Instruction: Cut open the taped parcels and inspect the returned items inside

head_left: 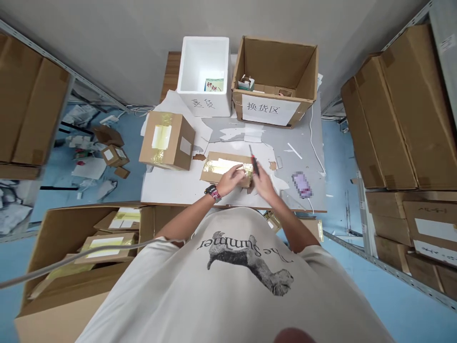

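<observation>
A small taped cardboard box (214, 164) with a white label lies on the worktable in front of me. My left hand (230, 181), with a dark watch and a patterned band at the wrist, holds this box from its near side, fingers over the taped top. At the box's right end, my right hand (262, 181) is closed around a thin-shafted screwdriver (254, 164) with a black and red handle, its tip pointing away from me. The fingertips of both hands are close together, and the box's right end is partly hidden by them.
A larger taped carton (160, 140) stands left on the table (303, 143). Behind are a white foam box (205, 105) and an open cardboard box (274, 112). A pixelated phone-like item (302, 185) lies right. A big carton (71, 290) of parcels stands lower left; boxes (396, 114) fill the right shelf.
</observation>
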`<state>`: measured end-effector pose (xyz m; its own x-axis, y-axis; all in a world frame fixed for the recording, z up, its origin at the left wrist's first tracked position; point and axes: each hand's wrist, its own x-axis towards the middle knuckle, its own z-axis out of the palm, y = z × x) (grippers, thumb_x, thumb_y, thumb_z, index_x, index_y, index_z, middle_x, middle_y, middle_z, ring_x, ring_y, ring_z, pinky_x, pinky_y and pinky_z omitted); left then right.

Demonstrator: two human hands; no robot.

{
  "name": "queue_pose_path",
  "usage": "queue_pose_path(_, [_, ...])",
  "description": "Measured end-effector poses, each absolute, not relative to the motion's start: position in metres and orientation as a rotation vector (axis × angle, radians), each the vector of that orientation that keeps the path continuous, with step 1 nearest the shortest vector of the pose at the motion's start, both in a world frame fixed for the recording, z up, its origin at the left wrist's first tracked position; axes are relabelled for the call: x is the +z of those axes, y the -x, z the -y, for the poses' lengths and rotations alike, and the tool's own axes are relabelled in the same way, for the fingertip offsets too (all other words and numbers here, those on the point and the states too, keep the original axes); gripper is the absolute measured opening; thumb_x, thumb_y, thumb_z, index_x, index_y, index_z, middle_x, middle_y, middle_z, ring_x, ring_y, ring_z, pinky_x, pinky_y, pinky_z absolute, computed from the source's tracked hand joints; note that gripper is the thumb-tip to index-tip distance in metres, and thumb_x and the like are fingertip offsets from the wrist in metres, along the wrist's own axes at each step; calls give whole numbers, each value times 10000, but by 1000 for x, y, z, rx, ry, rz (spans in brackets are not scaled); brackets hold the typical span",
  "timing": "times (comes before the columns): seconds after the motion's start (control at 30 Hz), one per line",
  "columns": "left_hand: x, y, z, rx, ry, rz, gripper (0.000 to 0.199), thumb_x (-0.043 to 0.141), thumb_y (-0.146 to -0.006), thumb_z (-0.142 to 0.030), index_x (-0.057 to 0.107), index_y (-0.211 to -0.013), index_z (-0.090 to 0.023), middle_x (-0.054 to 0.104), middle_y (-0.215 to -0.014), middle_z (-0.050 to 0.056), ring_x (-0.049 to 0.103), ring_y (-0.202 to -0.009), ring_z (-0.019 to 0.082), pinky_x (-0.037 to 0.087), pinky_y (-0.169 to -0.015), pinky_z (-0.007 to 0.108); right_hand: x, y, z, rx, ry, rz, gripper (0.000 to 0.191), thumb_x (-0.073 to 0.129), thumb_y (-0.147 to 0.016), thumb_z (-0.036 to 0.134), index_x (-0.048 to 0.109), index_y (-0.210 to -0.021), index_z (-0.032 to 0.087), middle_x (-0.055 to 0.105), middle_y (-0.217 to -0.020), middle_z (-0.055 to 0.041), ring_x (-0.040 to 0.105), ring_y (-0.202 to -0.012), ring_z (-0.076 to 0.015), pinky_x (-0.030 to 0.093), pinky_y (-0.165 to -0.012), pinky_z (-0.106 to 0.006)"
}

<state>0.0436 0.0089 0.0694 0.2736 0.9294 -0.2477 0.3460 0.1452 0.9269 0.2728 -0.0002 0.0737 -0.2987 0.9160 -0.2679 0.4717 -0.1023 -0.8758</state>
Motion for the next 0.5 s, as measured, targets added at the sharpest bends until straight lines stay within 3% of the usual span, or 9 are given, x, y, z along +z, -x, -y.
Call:
queue_pose_path(0.07, [64, -28, -7, 725, -1243, -1288, 634, 581, -1119, -727, 727, -1465, -216, 839, -1360, 134, 808, -1237, 305, 693, -1047, 462, 79, -224, 12, 1239, 1397, 1808, 663, 487, -1148, 321, 481, -1802, 219, 668, -1683, -171, 650, -1526, -338, 502, -1350, -504])
queue_pose_path(0.13, [58, 1, -7, 795, -1135, -1353, 623, 632, -1075, -756, 739, -1350, -207, 842, -1281, 131, 824, -1104, 280, 714, -934, 425, 85, -190, 16, 1201, 1305, 1929, 562, 507, -1176, 346, 610, -1717, 240, 673, -1686, -146, 633, -1545, -324, 477, -1370, -483])
queue_pose_path(0.23, [47, 61, -9, 923, -994, -1506, 598, 632, -1063, -738, 680, -1355, -219, 820, -1281, 126, 801, -842, 199, 676, -683, 331, 87, -161, 9, 1085, 1409, 2102, 473, 520, -1191, 326, 716, -1609, 224, 709, -1619, -159, 613, -1530, -347, 466, -1362, -522])
queue_pose_path(0.33, [37, 113, -9, 959, -928, -1643, 548, 612, -1086, -691, 647, -1376, -226, 803, -1349, 133, 758, -736, 136, 589, -561, 242, 84, -139, -4, 926, 1660, 2220, 504, 616, -1159, 314, 679, -1644, 193, 631, -1702, -195, 511, -1599, -392, 436, -1363, -565])
queue_pose_path(0.4, [31, 132, -7, 861, -928, -1622, 530, 623, -1092, -663, 668, -1374, -216, 819, -1334, 141, 768, -770, 151, 580, -550, 229, 82, -119, -10, 881, 1791, 2313, 617, 721, -1125, 369, 609, -1707, 200, 578, -1747, -209, 462, -1632, -415, 393, -1378, -598])
queue_pose_path(0.5, [22, 141, -4, 719, -980, -1481, 505, 625, -1101, -632, 715, -1357, -206, 836, -1341, 148, 797, -880, 202, 612, -574, 252, 80, -85, -16, 844, 1979, 2392, 804, 885, -1026, 422, 556, -1734, 233, 585, -1696, -228, 501, -1587, -441, 327, -1388, -656])
